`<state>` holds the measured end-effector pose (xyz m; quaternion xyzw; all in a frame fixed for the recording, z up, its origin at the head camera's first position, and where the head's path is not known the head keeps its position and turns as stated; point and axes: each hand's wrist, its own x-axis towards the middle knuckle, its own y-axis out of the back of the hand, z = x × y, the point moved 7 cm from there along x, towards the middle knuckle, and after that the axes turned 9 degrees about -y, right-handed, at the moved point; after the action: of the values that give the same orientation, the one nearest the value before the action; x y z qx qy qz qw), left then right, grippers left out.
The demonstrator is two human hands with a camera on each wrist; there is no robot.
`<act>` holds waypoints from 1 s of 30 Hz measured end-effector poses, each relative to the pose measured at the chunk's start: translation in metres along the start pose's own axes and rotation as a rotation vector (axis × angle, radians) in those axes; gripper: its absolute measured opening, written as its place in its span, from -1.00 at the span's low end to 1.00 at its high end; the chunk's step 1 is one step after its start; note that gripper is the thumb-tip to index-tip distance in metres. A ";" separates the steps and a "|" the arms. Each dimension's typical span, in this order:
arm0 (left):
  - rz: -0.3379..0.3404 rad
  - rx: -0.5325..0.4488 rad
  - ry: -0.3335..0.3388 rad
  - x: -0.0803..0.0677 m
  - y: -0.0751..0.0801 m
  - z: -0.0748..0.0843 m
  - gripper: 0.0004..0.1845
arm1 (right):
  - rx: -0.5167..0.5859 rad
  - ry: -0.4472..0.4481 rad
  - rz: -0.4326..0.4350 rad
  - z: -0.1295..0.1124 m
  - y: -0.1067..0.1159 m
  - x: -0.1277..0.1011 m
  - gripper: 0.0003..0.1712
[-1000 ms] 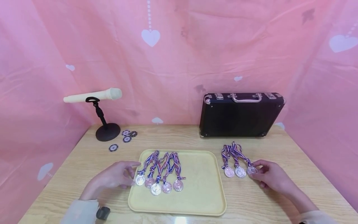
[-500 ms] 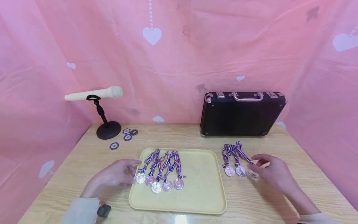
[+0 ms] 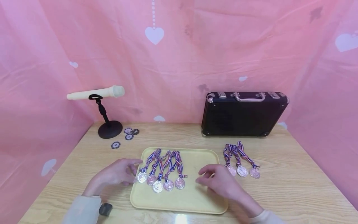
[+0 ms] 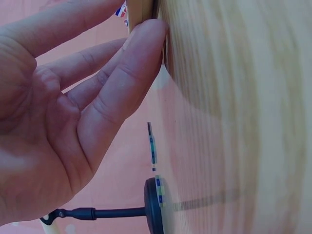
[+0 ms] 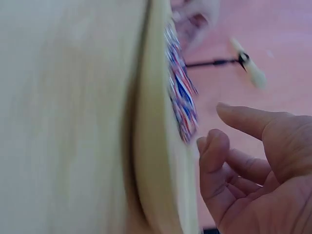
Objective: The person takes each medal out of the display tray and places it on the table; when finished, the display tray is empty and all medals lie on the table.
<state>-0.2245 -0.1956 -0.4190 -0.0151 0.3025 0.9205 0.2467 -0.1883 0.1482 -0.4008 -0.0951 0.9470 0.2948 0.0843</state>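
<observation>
Right hand (image 3: 221,183): lower centre of the head view, over the bare right part of the tray (image 3: 201,199); fingers loosely bent, holding nothing, apart from every medal.

Left hand (image 3: 117,174): lower left, at the tray's left edge; fingers relaxed and extended, thumb tip against the rim in the left wrist view, gripping nothing.

Medals on tray (image 3: 160,183): five, left half of the tray, discs in a shallow arc toward the lower frame. Ribbons run up-frame, so each long axis lies near to far, bunching at the top. Judged light; discs stiff, smooth, likely slippery flat on the tray; ribbons soft and limp. Best taken by pinching a disc's edge or the ribbon just above it.

Medals on tabletop (image 3: 241,170): three, right of the tray, same orientation, ribbons converging at the far end.

Poker chips (image 3: 128,134), microphone on stand (image 3: 96,93): upper left.

Black case (image 3: 243,113): upper right, upright, handle on top.
</observation>
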 end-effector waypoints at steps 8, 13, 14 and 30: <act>-0.010 0.004 -0.018 0.002 -0.002 0.000 -0.18 | -0.242 0.068 0.013 -0.021 -0.041 0.009 -0.72; -0.002 -0.003 -0.008 0.001 -0.003 0.001 -0.20 | -0.335 0.064 0.068 -0.023 -0.045 0.017 -0.71; -0.001 -0.002 -0.004 0.001 -0.003 0.000 -0.20 | -0.336 0.060 0.062 -0.022 -0.045 0.019 -0.70; 0.005 0.032 0.020 0.001 0.001 0.002 -0.20 | -0.402 0.014 0.114 -0.023 -0.048 0.020 -0.56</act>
<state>-0.2259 -0.1950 -0.4171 -0.0198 0.3195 0.9160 0.2417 -0.1992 0.0937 -0.4122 -0.0585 0.8735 0.4817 0.0403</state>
